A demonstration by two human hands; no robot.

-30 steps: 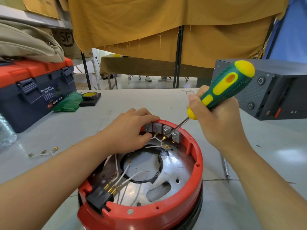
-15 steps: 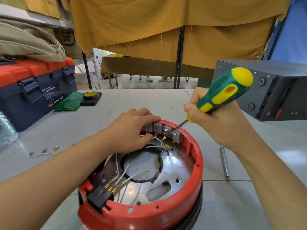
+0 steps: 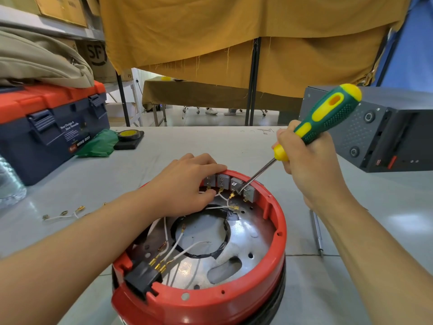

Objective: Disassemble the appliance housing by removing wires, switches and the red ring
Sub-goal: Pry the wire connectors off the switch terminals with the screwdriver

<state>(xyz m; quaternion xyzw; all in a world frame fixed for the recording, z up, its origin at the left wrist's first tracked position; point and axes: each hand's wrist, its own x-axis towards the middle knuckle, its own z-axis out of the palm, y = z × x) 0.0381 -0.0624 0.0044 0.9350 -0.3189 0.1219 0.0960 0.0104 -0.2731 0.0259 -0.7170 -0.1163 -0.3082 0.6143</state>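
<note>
A round appliance housing with a red ring (image 3: 236, 299) stands upside down on the table in front of me. Several grey switches (image 3: 223, 181) line its far inner wall, with white wires (image 3: 178, 245) running across the metal plate to a black connector block (image 3: 141, 276). My left hand (image 3: 185, 186) grips the far rim, fingers over the leftmost switches and thumb inside. My right hand (image 3: 309, 165) grips a green and yellow screwdriver (image 3: 328, 113); its tip sits between the two right-hand switches.
A blue and red toolbox (image 3: 46, 127) stands at the left, with a green cloth (image 3: 98, 144) and a tape roll (image 3: 130, 134) beside it. A grey metal box (image 3: 386, 132) sits at the right. A loose wire (image 3: 63, 214) and a metal rod (image 3: 317, 233) lie on the table.
My right hand has shifted slightly left and the screwdriver handle has tilted a little. The tip stays at the switches. My left hand has not moved.
</note>
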